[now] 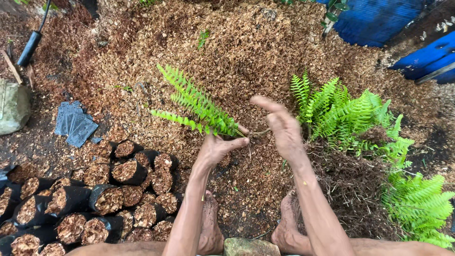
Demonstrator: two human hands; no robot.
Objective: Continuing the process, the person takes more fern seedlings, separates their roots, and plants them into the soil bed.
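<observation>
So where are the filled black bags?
The bags stand clustered at the lower left of the head view, on the husk ground, left of the left hand holding a fern.

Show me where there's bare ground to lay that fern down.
Open mulch lies beyond the hands, above the held fern. A smaller patch sits between the feet. Crowded: filled black bags on the left, fern clump on the right.

My right hand (pixel 283 127) blurred; fern (pixel 199 106) roots hidden in my left fingers (pixel 234 142); filled bags (pixel 71 227) cut off lower left.
</observation>
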